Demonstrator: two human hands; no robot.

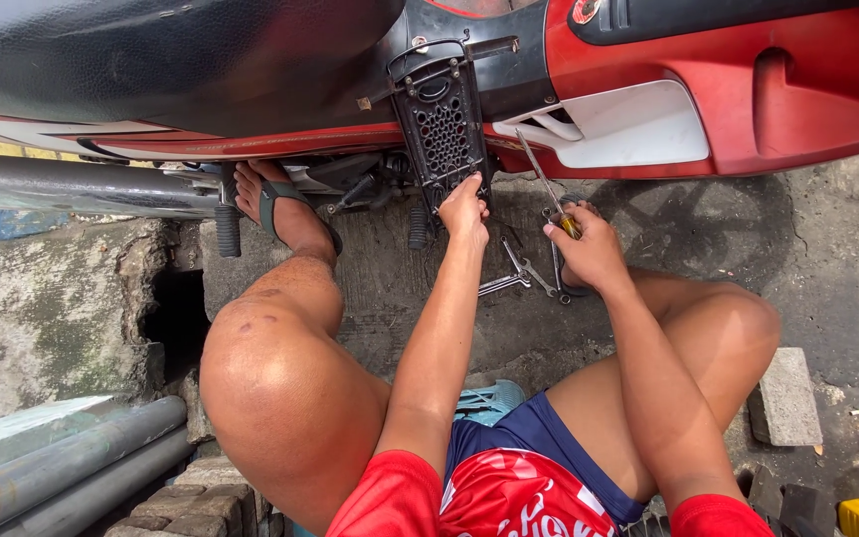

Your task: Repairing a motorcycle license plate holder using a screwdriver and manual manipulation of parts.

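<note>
The left hand (463,207) pinches the lower edge of the black perforated plastic cover (443,129), still seated on the red motorcycle body (807,89). The right hand (589,249) is closed around a yellow-handled screwdriver (549,189), its tip just beside the cover. Steel wrenches (519,280) lie unused on the concrete ground (827,259), so removal looks barely begun.

The big red motorbike (648,89) fills the whole top of the frame like a wall. A black cover with holes (441,129) hangs down from it in the middle, and the left hand (464,207) touches its bottom edge. The right hand (589,249) holds a screwdriver (547,189) pointing up at the bike. Wrenches (524,278) lie on the ground between the hands. At left, the silver exhaust pipe (82,187), a foot (275,204) and a dark hole (176,318) block the way. Bare concrete ground (827,249) lies open at right.
</note>
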